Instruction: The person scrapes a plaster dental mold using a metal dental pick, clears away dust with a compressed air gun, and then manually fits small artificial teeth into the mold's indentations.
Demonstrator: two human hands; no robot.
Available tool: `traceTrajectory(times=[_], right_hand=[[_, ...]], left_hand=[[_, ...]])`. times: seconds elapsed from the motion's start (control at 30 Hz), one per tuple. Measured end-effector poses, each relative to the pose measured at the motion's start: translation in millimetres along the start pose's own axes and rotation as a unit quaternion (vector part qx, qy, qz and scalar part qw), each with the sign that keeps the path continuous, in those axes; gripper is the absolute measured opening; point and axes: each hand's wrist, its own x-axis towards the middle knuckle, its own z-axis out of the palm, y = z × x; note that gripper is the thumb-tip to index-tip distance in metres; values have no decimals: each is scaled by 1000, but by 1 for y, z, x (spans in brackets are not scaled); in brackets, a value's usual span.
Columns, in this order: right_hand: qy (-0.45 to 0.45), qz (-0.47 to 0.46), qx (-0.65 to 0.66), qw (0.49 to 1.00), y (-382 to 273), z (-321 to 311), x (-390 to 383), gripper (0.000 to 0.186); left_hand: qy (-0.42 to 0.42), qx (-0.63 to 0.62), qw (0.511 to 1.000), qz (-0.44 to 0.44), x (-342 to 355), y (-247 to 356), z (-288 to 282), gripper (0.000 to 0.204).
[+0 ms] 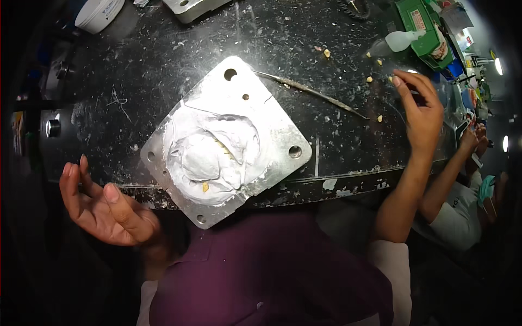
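Note:
A square metal mould plate [283,122] with corner holes lies tilted over the table's near edge. White plaster [198,160] fills its middle, with a curved groove holding a row of small yellowish bits. One yellowish piece [205,187] sits on the plaster's near side. My left hand [111,212] is open, palm up, left of the plate and apart from it. Over the table at the right, my right hand [421,106] has thumb and forefinger pinched at a small yellowish tooth-like piece [390,79]. Similar pieces [370,79] lie scattered nearby.
A thin metal carving tool [312,93] lies beyond the plate. Another metal plate [196,8] and a white tub [99,14] stand at the far side. Far right are a green box [417,24] and white bulb-shaped vessel [401,41]. A co-worker's arm [448,171] is at right.

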Motion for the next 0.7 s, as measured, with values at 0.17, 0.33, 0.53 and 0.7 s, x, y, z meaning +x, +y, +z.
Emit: traceTrajectory(times=[0.17, 0.33, 0.53, 0.7], right_hand=[[-26, -1, -80, 996, -7, 3, -1, 17], [-40, -2, -41, 998, 1, 4, -2, 15], [28, -3, 51, 998, 12, -19, -10, 16], [60, -59, 321, 943, -51, -36, -90, 44]], left_hand=[[-15, 5, 1000, 4, -1, -3, -7, 43], [-13, -2, 1000, 19, -5, -3, -8, 36], [4, -124, 987, 104, -13, -10, -33, 27], [-453, -543, 706, -42, -12, 29, -30, 38]])
